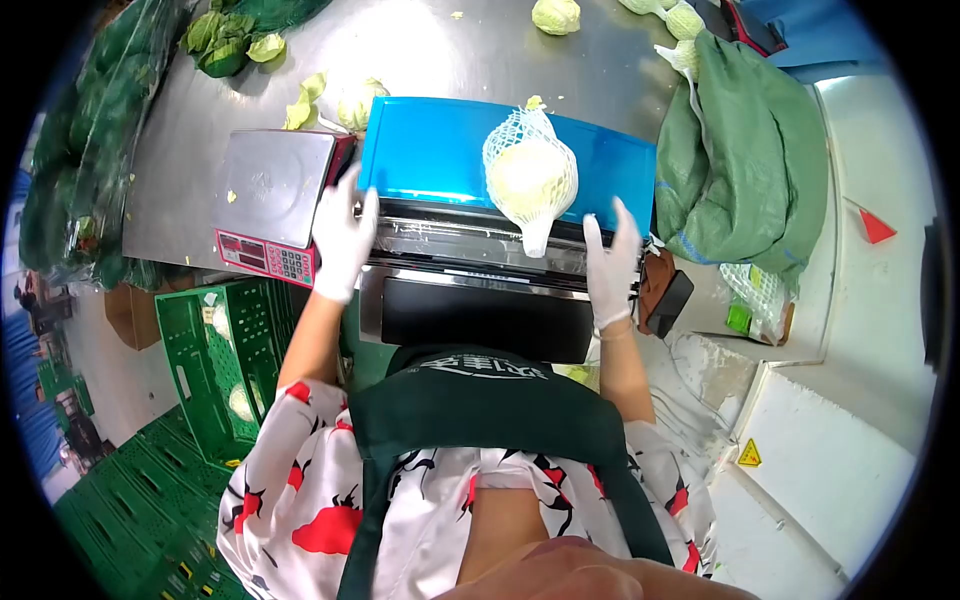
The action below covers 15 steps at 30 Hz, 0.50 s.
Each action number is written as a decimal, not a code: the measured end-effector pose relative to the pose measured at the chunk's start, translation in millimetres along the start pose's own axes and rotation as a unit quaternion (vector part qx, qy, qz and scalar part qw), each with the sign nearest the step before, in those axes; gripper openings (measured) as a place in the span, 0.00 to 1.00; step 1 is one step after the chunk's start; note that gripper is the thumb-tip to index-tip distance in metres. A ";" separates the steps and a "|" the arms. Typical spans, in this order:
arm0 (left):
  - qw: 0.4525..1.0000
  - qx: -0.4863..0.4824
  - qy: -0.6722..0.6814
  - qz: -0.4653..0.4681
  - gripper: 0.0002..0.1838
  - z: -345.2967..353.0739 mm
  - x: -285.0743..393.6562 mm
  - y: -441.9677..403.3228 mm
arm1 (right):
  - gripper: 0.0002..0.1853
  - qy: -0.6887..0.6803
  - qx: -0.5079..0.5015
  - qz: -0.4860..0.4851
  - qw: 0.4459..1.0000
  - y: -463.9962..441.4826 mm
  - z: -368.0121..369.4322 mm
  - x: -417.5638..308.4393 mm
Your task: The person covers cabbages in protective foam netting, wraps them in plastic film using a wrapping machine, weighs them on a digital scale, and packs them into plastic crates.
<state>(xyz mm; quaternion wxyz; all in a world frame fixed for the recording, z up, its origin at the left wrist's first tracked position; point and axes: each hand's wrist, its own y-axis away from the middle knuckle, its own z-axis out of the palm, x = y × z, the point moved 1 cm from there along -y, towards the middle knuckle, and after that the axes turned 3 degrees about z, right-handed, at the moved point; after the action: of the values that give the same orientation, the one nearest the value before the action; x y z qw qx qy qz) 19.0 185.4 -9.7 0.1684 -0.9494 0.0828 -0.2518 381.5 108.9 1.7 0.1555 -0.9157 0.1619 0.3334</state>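
A pale cabbage in a white mesh net (532, 180) rests on the blue top (425, 150) of a machine, its gathered net end hanging over the front edge. My left hand (344, 235), in a white glove, is at the machine's left end beside the red scale (275, 190). Its thumb and fingers are apart. At the right end is my right hand (612, 268), also white-gloved, with thumb and fingers spread. Neither hand touches the cabbage. Whether the fingertips touch the machine I cannot tell. Nearest me is the machine's black front plate (470, 318).
Loose cabbage leaves (305, 105) and a bare cabbage (556, 16) lie on the metal table (180, 180). A green sack (745, 160) stands at right, with netted cabbages (684, 22) behind it. Green crates (195, 350) are at lower left; bagged green produce (75, 190) lines the left edge.
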 end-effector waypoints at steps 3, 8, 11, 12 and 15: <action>0.984 -0.092 -0.152 0.015 0.35 -10.3 8.1 46.8 | 0.30 0.259 0.081 0.011 0.962 35.5 -7.1 19.7; 0.988 -0.084 0.127 -0.010 0.29 22.9 27.6 54.3 | 0.18 0.085 -0.008 0.060 0.995 51.4 20.1 29.1; 0.903 -0.220 0.366 -0.053 0.13 10.0 26.0 48.0 | 0.13 -0.235 -0.112 0.118 0.958 50.8 -23.7 10.3; 0.870 -0.290 0.397 -0.028 0.12 -14.3 31.6 46.7 | 0.12 -0.284 -0.157 0.133 0.936 56.4 -53.7 -6.6; 0.796 -0.444 0.409 0.048 0.09 -84.1 43.4 38.5 | 0.08 -0.239 -0.320 0.097 0.911 76.8 -128.0 1.1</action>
<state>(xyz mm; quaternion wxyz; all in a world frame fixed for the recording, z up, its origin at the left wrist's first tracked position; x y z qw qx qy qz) 11.0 115.7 64.6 -0.3090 -0.7232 0.2922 -0.5442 423.3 -10.6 80.8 -0.1454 -0.7888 0.0928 0.5899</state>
